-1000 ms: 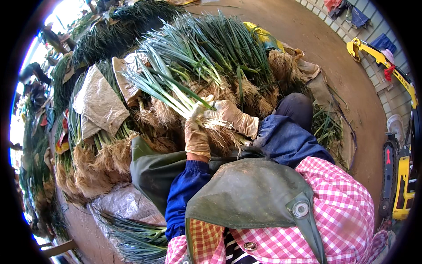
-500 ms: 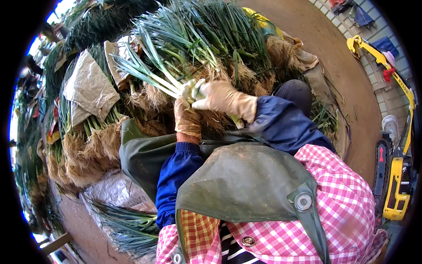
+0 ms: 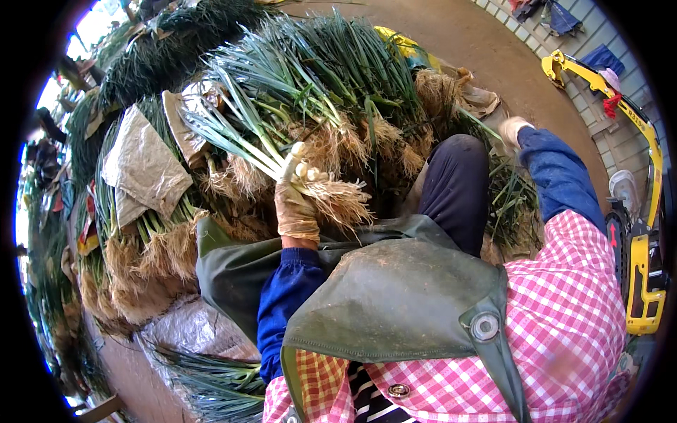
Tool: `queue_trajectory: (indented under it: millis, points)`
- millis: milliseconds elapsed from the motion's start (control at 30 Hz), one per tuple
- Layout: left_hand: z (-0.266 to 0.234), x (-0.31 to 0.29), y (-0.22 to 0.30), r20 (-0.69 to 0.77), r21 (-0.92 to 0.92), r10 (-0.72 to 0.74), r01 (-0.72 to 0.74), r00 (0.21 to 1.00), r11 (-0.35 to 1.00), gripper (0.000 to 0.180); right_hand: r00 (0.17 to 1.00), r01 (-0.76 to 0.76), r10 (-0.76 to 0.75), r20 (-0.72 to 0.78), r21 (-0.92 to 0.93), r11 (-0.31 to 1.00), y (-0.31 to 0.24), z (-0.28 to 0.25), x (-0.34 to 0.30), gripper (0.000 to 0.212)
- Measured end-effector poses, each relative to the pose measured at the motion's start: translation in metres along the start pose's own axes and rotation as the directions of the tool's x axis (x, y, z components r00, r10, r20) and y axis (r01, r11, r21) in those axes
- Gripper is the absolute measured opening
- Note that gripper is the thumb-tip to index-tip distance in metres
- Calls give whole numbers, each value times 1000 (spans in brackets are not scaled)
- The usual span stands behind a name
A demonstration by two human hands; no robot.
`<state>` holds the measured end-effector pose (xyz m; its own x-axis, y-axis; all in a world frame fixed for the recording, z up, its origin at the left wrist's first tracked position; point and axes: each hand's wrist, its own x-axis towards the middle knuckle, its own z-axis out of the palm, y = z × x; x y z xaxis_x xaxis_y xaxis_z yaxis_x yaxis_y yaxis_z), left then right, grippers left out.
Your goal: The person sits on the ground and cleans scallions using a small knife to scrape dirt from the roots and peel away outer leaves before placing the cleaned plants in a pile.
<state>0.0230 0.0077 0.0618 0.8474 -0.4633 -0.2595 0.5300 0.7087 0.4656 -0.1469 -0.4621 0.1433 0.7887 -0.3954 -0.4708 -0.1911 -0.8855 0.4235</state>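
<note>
My left hand, in a soiled pale glove, is closed around a small bunch of green garlic. Its leaves point up and left, and the white bulbs and shaggy roots stick out to the right of the fist. Out to the right, beyond my knee, is my right hand, gloved too and smeared by motion. One thin green stalk reaches to its fingers; whether they grip it is unclear. Beyond my left hand lies a big heap of the same green plants, roots toward me.
More rooted bundles stand at left under a beige sack piece. Loose leaves lie right of my dark knee. Cut greens rest on plastic sheeting at lower left. A yellow toy-like excavator stands at far right.
My right hand has left the bulbs beside my left hand and swung far right past the knee. The left hand keeps its bunch, whose bulbs and roots now show.
</note>
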Motion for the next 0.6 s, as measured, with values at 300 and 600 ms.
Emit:
queue_trajectory:
  millis: [300, 600]
  points:
    - [-31, 24, -20, 113, 121, -9, -4, 993, 993, 37, 968, 244, -97, -230, 955, 169, -225, -135, 98, 40]
    - [-15, 23, -21, 15, 277, 11, -15, 1000, 961, 40, 826, 371, -213, -523, 787, -493, -305, -144, 107, 22]
